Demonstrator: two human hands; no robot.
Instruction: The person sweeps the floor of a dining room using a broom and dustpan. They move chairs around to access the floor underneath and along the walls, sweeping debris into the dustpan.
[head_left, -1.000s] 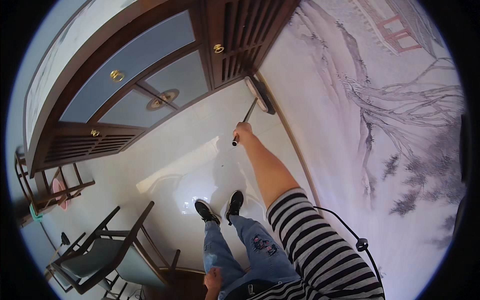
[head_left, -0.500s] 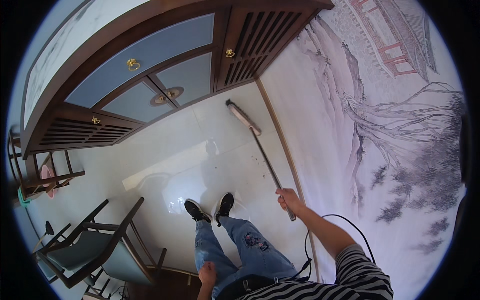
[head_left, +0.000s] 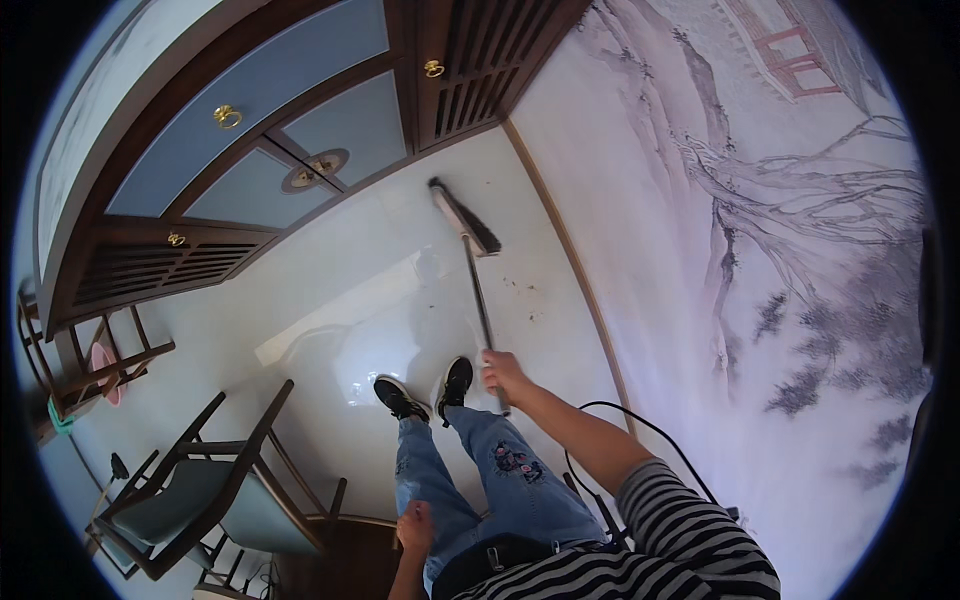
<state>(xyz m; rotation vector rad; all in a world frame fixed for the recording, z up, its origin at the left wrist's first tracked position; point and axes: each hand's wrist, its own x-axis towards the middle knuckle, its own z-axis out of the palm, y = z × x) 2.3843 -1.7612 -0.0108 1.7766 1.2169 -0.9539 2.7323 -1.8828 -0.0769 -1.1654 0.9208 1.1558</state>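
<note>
My right hand (head_left: 507, 377) is wrapped round the grey handle of a broom (head_left: 476, 290) near its upper end. The broom's pinkish head with dark bristles rests at a slant on or just above the white tiled floor (head_left: 390, 260), in front of the cabinet. Brown crumbs of dirt (head_left: 532, 290) lie on the floor to the right of the broom, with a few specks to its left. Beside my thigh hangs my left hand (head_left: 413, 526), its fingers curled closed and nothing visible in them.
A dark wooden cabinet (head_left: 290, 165) with blue-grey panels spans the far left. The mural wall (head_left: 680, 250) rises on the right above a brown skirting strip. At lower left stand chairs (head_left: 190, 490); a pink basin (head_left: 104, 372) sits farther left. A black cord (head_left: 650, 425) loops beside my right arm.
My right hand has swung the broom leftward, away from the mural wall. Its bristles now show on the right side, and more dirt is visible on the floor. My left hand stays by my thigh.
</note>
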